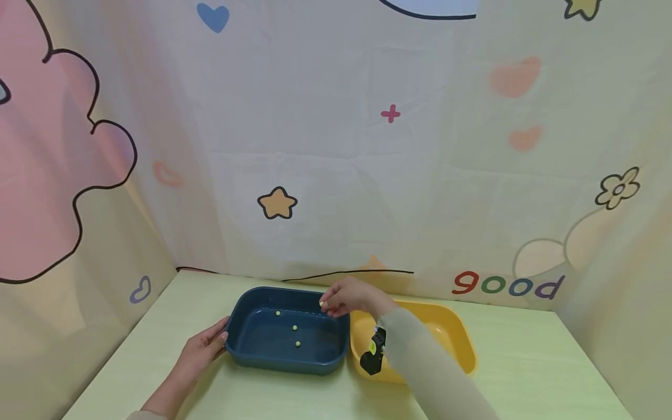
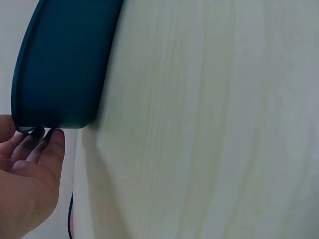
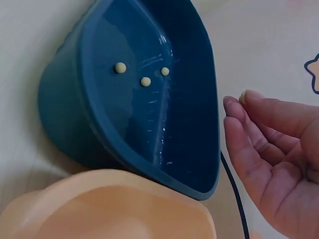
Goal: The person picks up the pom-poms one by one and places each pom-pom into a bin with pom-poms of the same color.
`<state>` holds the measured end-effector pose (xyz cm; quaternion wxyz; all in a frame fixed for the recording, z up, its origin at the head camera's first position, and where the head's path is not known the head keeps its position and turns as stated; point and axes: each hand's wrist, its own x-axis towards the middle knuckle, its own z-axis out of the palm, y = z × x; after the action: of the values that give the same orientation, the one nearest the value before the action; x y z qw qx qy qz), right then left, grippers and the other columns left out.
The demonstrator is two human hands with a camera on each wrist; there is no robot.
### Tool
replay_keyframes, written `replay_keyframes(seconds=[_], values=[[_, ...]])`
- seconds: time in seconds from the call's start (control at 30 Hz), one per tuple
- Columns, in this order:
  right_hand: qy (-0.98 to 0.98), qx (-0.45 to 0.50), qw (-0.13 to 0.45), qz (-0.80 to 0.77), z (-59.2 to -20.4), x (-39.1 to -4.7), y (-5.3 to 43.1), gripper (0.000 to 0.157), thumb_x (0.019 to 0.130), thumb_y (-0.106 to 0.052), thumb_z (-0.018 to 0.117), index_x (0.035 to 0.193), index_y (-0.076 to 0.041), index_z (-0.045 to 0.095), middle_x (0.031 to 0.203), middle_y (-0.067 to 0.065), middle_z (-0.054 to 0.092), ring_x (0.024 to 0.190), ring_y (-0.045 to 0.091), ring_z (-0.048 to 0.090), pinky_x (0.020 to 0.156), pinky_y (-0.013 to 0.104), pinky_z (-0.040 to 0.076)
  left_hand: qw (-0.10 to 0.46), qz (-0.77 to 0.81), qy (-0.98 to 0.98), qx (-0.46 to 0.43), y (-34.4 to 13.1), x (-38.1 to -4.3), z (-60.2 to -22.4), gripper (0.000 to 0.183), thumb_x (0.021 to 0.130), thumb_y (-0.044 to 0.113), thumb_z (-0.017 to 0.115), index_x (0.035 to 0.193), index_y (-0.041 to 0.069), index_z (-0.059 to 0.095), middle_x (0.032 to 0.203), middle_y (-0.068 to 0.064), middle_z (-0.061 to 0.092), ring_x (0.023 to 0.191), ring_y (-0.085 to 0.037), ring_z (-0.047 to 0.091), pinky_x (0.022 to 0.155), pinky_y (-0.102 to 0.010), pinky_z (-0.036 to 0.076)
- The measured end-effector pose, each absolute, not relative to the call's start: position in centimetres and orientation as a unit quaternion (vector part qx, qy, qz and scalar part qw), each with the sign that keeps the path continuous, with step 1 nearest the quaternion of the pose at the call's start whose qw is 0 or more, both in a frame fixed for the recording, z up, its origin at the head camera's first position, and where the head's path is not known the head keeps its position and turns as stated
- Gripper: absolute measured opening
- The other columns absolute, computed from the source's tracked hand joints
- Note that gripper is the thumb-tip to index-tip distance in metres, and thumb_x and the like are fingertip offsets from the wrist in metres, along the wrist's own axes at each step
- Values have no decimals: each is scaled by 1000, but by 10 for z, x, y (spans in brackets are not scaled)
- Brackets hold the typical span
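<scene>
A dark blue basin (image 1: 283,366) sits on the table with 3 small pale-yellow balls on its floor, one of them the ball (image 1: 295,328) near the middle. My left hand (image 1: 202,347) grips its left end, thumb at the rim and fingers against the outer wall, as the left wrist view shows. Over the basin's back right corner, my right hand (image 1: 349,296) pinches another small pale-yellow ball (image 1: 321,304) between thumb and fingertip. In the right wrist view that held ball (image 3: 242,96) peeks out mostly hidden by the thumb.
A yellow basin (image 1: 459,335) stands against the blue basin's right side, partly covered by my right forearm, which wears a black wrist strap (image 1: 374,353). The pale wood-grain table (image 1: 525,361) ends at a printed cloth backdrop (image 1: 325,227) behind the basins.
</scene>
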<state>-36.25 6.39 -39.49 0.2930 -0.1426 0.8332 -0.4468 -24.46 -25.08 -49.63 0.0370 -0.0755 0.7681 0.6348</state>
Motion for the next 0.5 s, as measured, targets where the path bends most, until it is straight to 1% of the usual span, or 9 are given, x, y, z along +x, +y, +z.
replay_keyframes(seconds=[0.1, 0.23, 0.3, 0.4, 0.5], values=[[835, -135, 309, -434, -394, -366, 60, 18, 100, -2, 61, 111, 8, 71, 90, 8, 74, 73, 11, 62, 73, 22, 62, 38, 633, 769, -75, -251, -245, -496, 51, 108, 7, 46, 156, -4, 33, 159, -24, 34, 101, 19, 56, 99, -21, 59], [837, -121, 344, -408, -395, -370, 56, 15, 101, -1, 59, 104, 6, 71, 83, 3, 68, 73, 12, 61, 69, 19, 58, 36, 628, 773, -76, -251, -246, -495, 51, 108, 7, 47, 156, -4, 34, 158, -25, 36, 111, 10, 59, 100, -24, 59], [839, -113, 357, -396, -396, -372, 54, 14, 101, -1, 58, 101, 5, 71, 81, 3, 67, 73, 11, 60, 68, 18, 57, 36, 628, 774, -77, -251, -246, -496, 50, 108, 7, 47, 156, -4, 35, 158, -25, 37, 112, 7, 60, 100, -24, 59], [842, -102, 363, -386, -399, -375, 50, 13, 101, -1, 58, 97, 2, 70, 81, 2, 66, 73, 11, 60, 68, 18, 57, 36, 627, 774, -80, -251, -247, -497, 50, 108, 7, 47, 156, -3, 35, 158, -25, 37, 111, 8, 60, 100, -24, 59], [845, -94, 362, -382, -401, -376, 47, 14, 102, -1, 57, 100, 4, 70, 81, 2, 65, 73, 11, 60, 70, 18, 57, 35, 628, 773, -82, -252, -247, -497, 50, 108, 8, 47, 156, -3, 35, 158, -24, 37, 112, 8, 60, 100, -24, 59]])
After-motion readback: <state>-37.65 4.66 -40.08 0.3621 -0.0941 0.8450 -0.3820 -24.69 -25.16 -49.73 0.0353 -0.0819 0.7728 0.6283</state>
